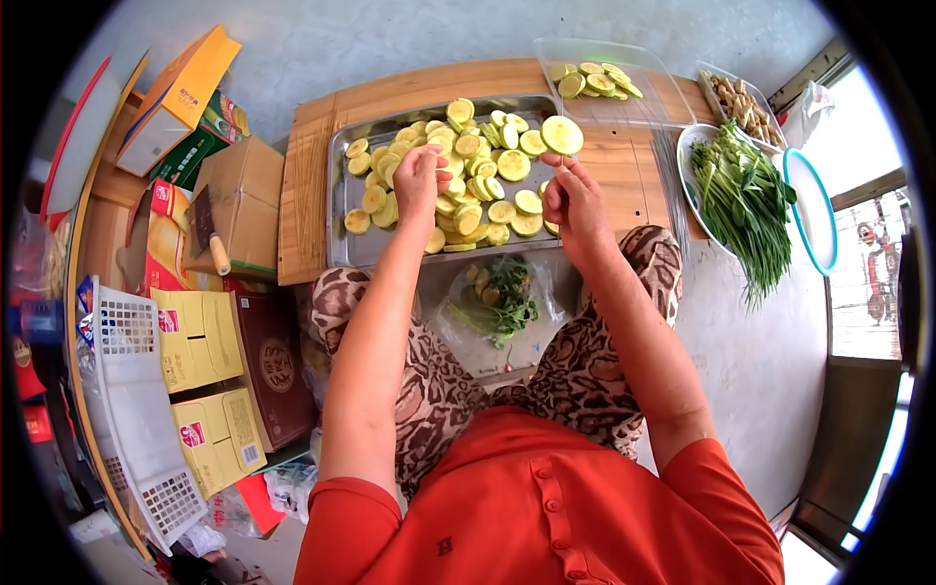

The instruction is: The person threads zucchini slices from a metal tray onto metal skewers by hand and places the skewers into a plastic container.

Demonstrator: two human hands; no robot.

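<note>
A metal tray (341, 229) on the wooden table holds many zucchini slices (512, 166), some in loose stacks. My left hand (419, 180) is over the tray's left half with its fingers closed in a pinch; whatever they hold, if anything, I cannot make out. At the tray's right edge, my right hand (575, 203) pinches a round zucchini slice (563, 136), which stands out just beyond the fingertips. Behind it, a clear plastic box (673, 102) contains more slices. A bundle of thin grey sticks (669, 185) lies along the table's right side.
To the right are a bowl of leafy greens (746, 195), a container of brownish pieces (746, 109) and a blue-rimmed round lid (811, 210). A plastic bag with green trimmings (502, 297) sits between my knees. Cardboard boxes (244, 200) and a wooden-handled knife (216, 249) are left.
</note>
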